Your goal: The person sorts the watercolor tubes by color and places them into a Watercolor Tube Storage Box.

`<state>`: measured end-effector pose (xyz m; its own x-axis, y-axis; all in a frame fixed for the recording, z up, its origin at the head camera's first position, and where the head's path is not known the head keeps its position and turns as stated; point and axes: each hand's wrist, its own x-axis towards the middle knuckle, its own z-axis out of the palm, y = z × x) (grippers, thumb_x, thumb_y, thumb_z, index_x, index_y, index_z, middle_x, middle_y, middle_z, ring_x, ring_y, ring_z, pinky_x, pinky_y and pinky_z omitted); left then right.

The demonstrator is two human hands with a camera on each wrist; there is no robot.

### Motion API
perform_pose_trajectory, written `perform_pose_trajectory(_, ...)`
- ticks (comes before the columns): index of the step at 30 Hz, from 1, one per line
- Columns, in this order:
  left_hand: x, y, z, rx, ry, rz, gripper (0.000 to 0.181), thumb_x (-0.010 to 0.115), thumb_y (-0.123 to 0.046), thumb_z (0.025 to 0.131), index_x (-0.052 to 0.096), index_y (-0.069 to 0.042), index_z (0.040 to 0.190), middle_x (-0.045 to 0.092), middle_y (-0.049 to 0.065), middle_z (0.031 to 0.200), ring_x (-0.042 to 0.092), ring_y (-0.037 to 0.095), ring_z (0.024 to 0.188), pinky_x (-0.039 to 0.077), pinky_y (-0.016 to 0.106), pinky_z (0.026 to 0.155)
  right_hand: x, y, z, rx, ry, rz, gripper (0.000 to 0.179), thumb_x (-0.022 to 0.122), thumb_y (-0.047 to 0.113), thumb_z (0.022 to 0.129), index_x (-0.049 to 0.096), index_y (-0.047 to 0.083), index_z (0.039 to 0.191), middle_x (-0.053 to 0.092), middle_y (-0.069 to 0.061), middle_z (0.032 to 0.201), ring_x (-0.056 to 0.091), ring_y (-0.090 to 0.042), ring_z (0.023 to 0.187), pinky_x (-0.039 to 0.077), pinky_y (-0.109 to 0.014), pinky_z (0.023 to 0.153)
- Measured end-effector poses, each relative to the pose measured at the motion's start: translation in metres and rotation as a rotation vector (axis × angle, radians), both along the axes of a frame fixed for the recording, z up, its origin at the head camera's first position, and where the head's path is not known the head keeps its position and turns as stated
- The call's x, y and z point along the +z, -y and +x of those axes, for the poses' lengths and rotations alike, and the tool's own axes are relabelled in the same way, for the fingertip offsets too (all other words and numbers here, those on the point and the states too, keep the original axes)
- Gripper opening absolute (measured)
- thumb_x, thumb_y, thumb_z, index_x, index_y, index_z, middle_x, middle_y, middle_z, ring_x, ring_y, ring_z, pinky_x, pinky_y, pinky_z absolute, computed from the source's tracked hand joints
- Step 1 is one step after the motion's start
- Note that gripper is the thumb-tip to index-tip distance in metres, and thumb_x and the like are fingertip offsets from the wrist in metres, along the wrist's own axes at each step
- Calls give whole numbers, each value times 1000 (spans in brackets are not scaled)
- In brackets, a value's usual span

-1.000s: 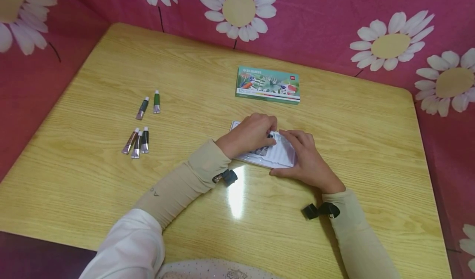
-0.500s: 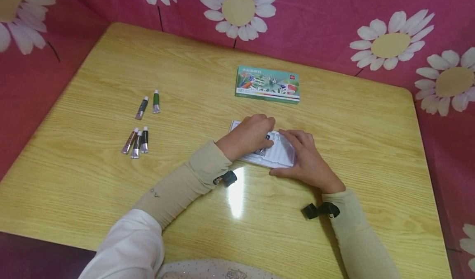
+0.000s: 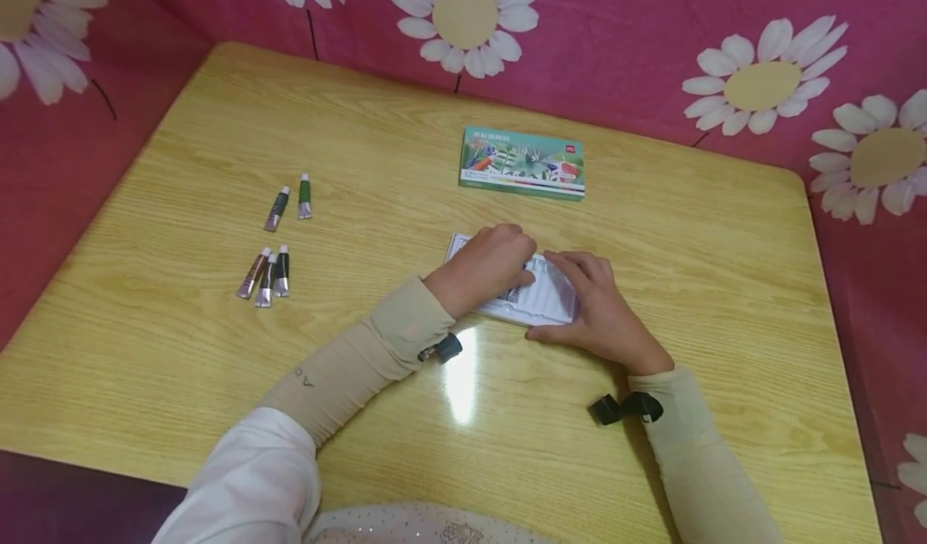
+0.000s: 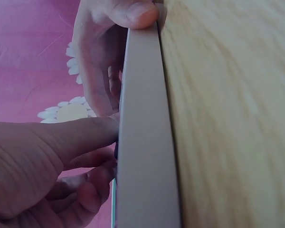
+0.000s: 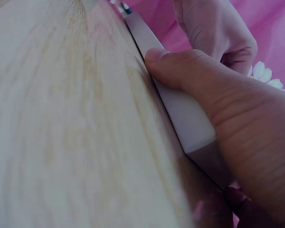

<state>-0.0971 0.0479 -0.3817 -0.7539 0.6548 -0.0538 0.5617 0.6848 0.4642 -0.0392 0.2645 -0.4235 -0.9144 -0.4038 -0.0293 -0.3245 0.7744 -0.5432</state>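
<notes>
A white plastic tray with moulded slots point(image 3: 554, 302) lies on the table in front of me. My left hand point(image 3: 484, 264) reaches over its left half, thumb and fingers pinching a paint tube point(image 3: 513, 293) that is mostly hidden under the hand. Around the tray's right end, my right hand point(image 3: 597, 315) holds it, with the thumb at the near side and fingers at the far side. In the left wrist view the tray's side wall point(image 4: 145, 128) hides the fingertips' work. The right wrist view has the right thumb point(image 5: 180, 69) pressed against that wall.
Two paint tubes, a dark grey-green one point(image 3: 277, 208) and a green one point(image 3: 305, 196), lie at the left. Nearer me are a brown tube point(image 3: 253, 273) and two dark tubes point(image 3: 266, 281). A teal paint box point(image 3: 521, 163) lies behind the tray.
The left hand has shifted very slightly over the tray, still pinching the tube. The right hand, tray, box and loose tubes stay as they were.
</notes>
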Motion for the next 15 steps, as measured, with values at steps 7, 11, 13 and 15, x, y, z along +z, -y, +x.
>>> perform_pose_trajectory(7, 0, 0, 0, -1, 9, 18, 17, 75, -22, 95, 76, -6, 88, 69, 6, 88, 55, 12, 78, 51, 30, 73, -1, 0, 0, -4, -3, -9, 111, 96, 48, 67, 39, 21, 159, 41, -12, 153, 33, -31, 141, 40, -54, 114)
perform_pose_trajectory(11, 0, 1, -1, 6, 31, 33, 19, 75, -24, 95, 75, -8, 85, 66, 4, 86, 53, 13, 78, 45, 27, 71, 0, 0, 0, -4, 5, -9, 111, 95, 49, 68, 39, 22, 159, 41, -12, 153, 32, -30, 141, 40, -54, 114)
perform_pose_trajectory(13, -1, 2, -2, 9, 43, 46, 21, 75, -25, 95, 73, -9, 81, 63, 2, 83, 51, 13, 78, 42, 26, 70, 0, 0, 0, -2, 9, -7, 111, 95, 49, 68, 38, 22, 159, 41, -11, 153, 32, -30, 141, 40, -54, 113)
perform_pose_trajectory(15, -1, 4, -2, 13, 51, 57, 23, 75, -25, 95, 72, -10, 77, 60, 0, 79, 49, 13, 77, 41, 26, 70, 1, 0, 0, -3, 10, -10, 111, 95, 49, 68, 38, 21, 159, 41, -11, 153, 32, -30, 141, 40, -53, 114)
